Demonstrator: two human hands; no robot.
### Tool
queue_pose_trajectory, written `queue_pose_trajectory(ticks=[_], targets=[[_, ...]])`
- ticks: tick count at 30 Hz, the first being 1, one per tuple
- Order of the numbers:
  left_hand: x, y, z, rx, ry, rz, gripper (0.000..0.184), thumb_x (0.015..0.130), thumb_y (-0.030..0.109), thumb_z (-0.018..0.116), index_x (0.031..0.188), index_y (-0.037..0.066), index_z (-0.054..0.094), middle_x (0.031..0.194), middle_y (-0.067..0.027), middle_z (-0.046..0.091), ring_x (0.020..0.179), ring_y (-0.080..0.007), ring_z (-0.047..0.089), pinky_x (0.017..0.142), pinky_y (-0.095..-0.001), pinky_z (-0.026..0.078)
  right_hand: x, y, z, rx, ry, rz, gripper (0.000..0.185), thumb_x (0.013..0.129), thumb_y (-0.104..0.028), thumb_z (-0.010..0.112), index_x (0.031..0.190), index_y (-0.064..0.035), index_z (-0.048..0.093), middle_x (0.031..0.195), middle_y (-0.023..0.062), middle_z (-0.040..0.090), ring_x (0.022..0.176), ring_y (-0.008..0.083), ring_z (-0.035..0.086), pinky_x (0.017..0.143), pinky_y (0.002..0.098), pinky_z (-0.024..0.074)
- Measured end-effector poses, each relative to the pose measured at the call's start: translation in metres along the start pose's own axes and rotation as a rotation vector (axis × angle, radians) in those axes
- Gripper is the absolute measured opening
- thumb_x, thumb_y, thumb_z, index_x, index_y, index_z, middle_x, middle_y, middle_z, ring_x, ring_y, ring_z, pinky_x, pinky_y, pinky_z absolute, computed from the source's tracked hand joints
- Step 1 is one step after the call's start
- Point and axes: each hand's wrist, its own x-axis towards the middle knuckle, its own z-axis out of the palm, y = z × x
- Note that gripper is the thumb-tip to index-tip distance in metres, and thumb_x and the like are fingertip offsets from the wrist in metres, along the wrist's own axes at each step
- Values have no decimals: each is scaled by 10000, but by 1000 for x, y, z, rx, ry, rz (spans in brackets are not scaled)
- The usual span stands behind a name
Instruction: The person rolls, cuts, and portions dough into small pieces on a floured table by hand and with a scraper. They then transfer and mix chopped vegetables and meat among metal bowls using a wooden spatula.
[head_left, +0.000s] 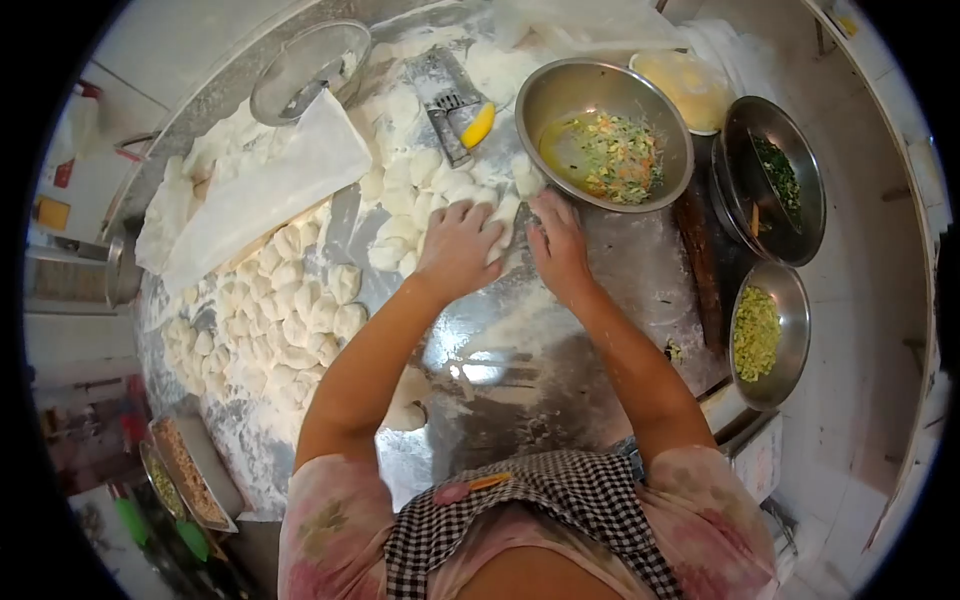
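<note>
My left hand (460,248) lies palm down with its fingers spread, on the near edge of a group of floured dough pieces (408,200). Just right of it, my right hand (560,242) rests with fingers apart, below a steel bowl (680,165) of chopped vegetable mix. A dough piece (508,215) lies between the two hands, partly hidden by the fingers. Many rounded dough pieces (285,310) are spread on the floured metal table (500,350) to the left.
A white cloth (270,190) and a sieve (310,75) lie back left. Behind my hands are a metal tool (445,95) and a yellow scraper (478,126). A rolling pin (698,270), a dark bowl (810,180) and a bowl of chopped greens (757,335) stand right.
</note>
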Motion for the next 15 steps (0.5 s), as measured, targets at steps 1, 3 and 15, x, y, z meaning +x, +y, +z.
queue_pose_trajectory(ticks=[1,3,15], targets=[[-16,-6,-6,4,-11,11,402,698,333,651,1037,134,568,1182,-92,494,1125,-304,438,897,-462,358,13,-2,13,25,11,100,353,885,-115,501,1199,46,486,1201,231,509,1093,347,509,943,404,397],[-52,-17,-20,39,-83,-51,384,697,306,648,1022,122,564,1162,-98,501,1121,-306,444,898,-444,365,32,-12,46,-29,-24,241,358,868,-116,527,1184,48,488,1240,239,481,1119,342,494,949,408,390],[-213,22,-71,-223,584,-747,264,712,69,568,974,42,558,1071,-162,528,1045,-327,481,878,-423,382,-53,7,-51,-460,-423,330,700,761,-213,669,1333,12,334,1379,223,328,1321,379,245,1100,429,209]])
